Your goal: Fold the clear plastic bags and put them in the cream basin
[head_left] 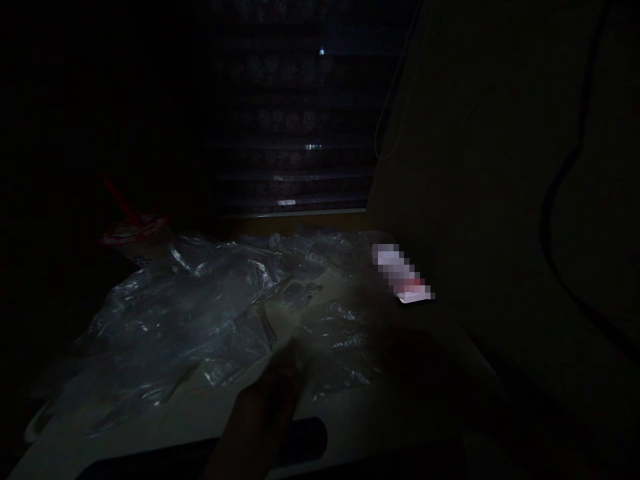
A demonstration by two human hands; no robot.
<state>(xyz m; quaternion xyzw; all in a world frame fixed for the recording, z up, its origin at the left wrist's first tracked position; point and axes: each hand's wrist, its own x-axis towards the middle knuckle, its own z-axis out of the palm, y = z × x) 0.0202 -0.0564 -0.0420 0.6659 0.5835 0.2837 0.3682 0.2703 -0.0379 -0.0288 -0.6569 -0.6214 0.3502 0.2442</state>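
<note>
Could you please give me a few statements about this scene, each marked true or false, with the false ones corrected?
1. A red straw sticks up from the cup. True.
2. Clear plastic is spread over much of the pale table. True.
3. The cup is on the right side of the picture. False: it is on the left, at the far end of the plastic.
4. A bright object, mostly pixelated, lies to the right of the plastic. True.
5. The left hand is holding the cup. False: it is well apart from the cup, beside clear plastic; it is too dark to tell whether it grips any.
6. The scene is brightly lit. False: most of it is very dark.
</note>
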